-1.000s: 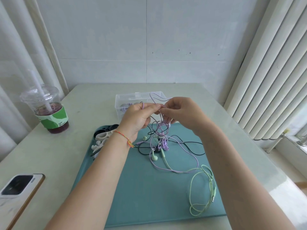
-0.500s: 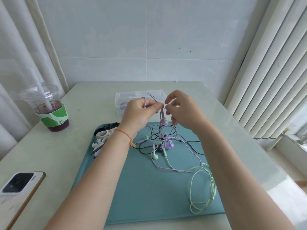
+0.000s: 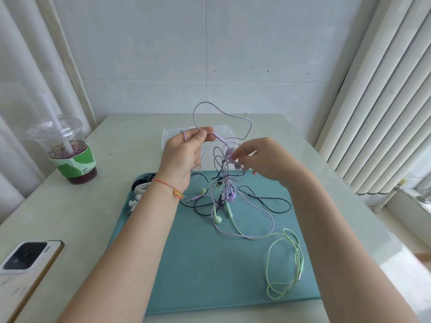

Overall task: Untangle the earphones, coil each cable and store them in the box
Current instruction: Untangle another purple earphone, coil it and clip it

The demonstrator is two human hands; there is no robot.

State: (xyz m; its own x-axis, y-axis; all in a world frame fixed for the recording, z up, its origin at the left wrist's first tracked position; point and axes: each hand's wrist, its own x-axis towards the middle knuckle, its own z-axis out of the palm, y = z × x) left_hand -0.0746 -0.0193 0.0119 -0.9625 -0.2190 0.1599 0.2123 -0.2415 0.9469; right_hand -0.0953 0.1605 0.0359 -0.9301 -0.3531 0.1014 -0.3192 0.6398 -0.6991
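While hands pinch purple cable (image 3: 224, 114), box (image 3: 166, 136) sits mostly hidden

mat (image 3: 198, 264): teal
earphone cables: lilac (image 3: 242, 117), pale green (image 3: 270, 257), black (image 3: 277, 201)
box (image 3: 168, 136): clear
cup (image 3: 70, 150): clear, green-white patterned sleeve, dark red drink
wrist string (image 3: 172, 186): orange-yellow
phone (image 3: 25, 259): white, gold edge
table (image 3: 93, 206): pale beige

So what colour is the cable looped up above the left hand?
Lilac purple cable, pinched by the left hand; clearest in the head view, against the pale wall.
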